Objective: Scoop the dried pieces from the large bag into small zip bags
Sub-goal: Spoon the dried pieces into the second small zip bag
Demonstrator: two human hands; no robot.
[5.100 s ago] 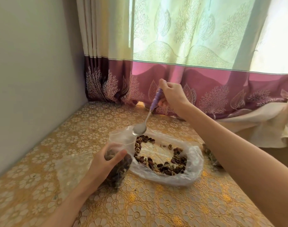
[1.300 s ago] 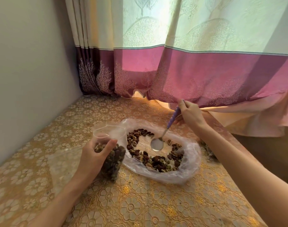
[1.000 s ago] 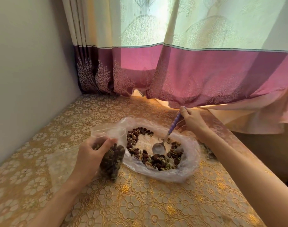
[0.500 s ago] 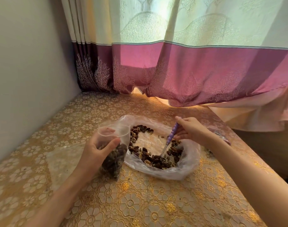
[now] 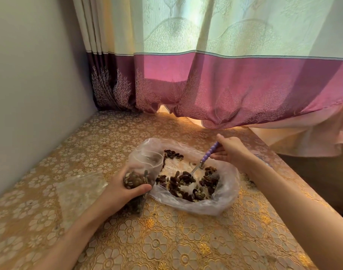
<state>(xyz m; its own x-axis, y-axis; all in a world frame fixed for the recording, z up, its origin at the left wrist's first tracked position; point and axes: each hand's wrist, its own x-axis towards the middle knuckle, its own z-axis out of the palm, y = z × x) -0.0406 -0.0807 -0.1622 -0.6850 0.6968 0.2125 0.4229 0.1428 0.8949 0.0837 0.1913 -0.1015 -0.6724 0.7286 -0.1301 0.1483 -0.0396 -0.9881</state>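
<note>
Purple-handled spoon [image 5: 202, 161] is pinched in the right hand [image 5: 230, 151], its bowl down among dried pieces [image 5: 186, 182] in the large bag [image 5: 223, 199]. Left hand [image 5: 123, 189] grips the small zip bag [image 5: 143, 172] beside it. Lift slowly, spoon level, and tip into the open mouth.

No readable text, label, brand, number or sign shows on anything in view.

Sunlit curtain [image 5: 215, 65], grey wall [image 5: 34, 84].
</note>
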